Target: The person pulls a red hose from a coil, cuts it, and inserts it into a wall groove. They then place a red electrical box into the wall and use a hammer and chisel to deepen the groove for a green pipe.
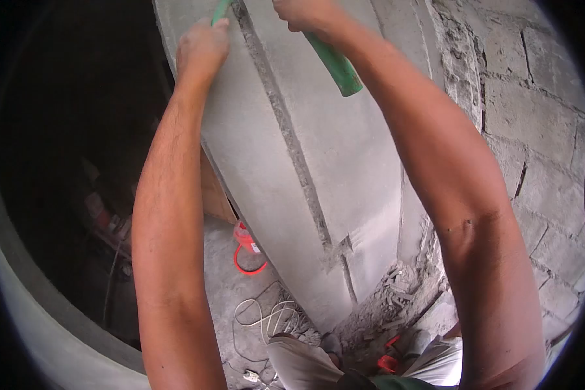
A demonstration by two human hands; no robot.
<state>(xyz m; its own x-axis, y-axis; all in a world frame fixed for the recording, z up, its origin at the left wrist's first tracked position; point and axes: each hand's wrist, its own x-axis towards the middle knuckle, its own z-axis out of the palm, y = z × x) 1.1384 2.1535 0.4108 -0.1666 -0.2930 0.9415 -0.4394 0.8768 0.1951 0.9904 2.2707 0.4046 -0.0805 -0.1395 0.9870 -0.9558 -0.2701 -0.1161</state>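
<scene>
Either side of a groove (285, 120): left grip (203, 47) closed on thin green piece (221, 10) jutting above, right grip (304, 14) clamping wide green piece (337, 67) jutting below.

This is a building site, with unfinished work around: a bare block wall (520, 117), a grey plastered wall (351, 162) with a rough groove (283, 120) cut in it, and rubble (396, 292) and loose cable (266, 318) on the floor (224, 279).

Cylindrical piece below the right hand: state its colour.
Green cylindrical piece, clearest in the head view.
</scene>
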